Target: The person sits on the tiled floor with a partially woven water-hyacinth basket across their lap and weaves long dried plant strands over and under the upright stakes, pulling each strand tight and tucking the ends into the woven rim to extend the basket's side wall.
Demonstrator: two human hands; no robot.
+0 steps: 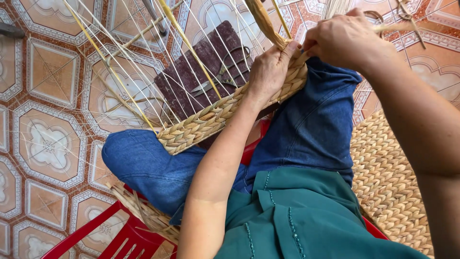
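Resting across the knees, the woven band (pixel 225 112) is pinched by the left hand (pixel 268 72); just beside it, the right hand (pixel 342 41) grips a fibre strand (pixel 263 21). Scissors (pixel 225 72) lie beyond the left hand.

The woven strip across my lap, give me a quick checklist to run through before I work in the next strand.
1. Left hand pins the woven strip: ok, it presses on the strip's upper end.
2. Right hand has the working strand: cannot tell, fingers curl near it but the contact is hidden.
3. Strip supported: ok, it lies across the knees in blue trousers.
4. Thin upright strands free: ok, they fan out over the tiled floor.
5. Scissors at hand: ok, on the dark board behind the strip.
6. Finished woven mat: ok, it lies beside the right arm.
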